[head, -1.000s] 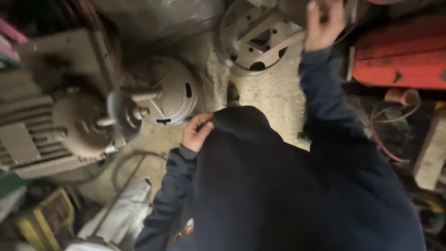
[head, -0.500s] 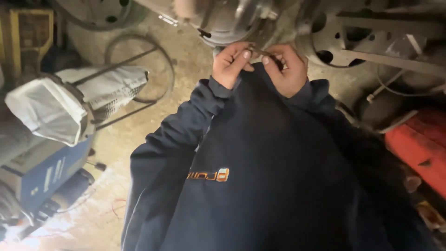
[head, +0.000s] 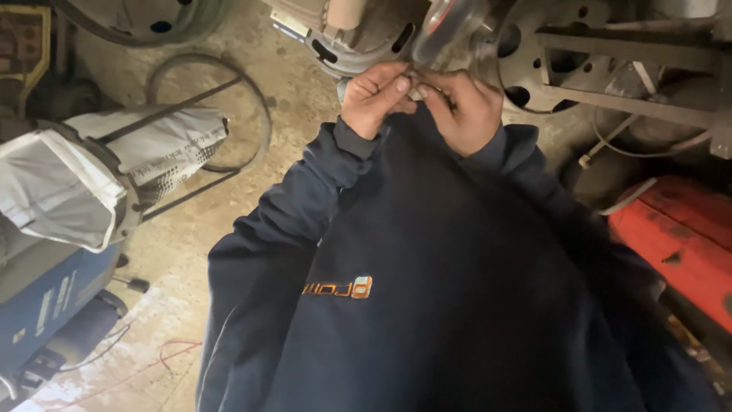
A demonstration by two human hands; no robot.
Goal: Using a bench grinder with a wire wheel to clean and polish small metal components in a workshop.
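Observation:
Both of my hands are raised together at the top middle of the head view, above my dark navy sweatshirt (head: 427, 297). My left hand (head: 374, 95) and my right hand (head: 461, 107) meet fingertip to fingertip on a small object that I cannot make out, right under a shiny round metal part (head: 446, 30) of a grey machine housing (head: 358, 34). The fingers of both hands are curled and pinched. What lies between them is hidden by the fingers.
A grey wheel-like metal disc (head: 534, 53) with holes and a metal frame (head: 633, 46) lie at the top right. A red box (head: 679, 236) is at the right. A blue machine (head: 46, 297) with a pale bag (head: 69, 183) stands at the left, near a wire ring (head: 210, 107) on the concrete floor.
The view has swung from a side look at the motor to a look down my chest. My right hand came down from above and joined my left hand at the machine.

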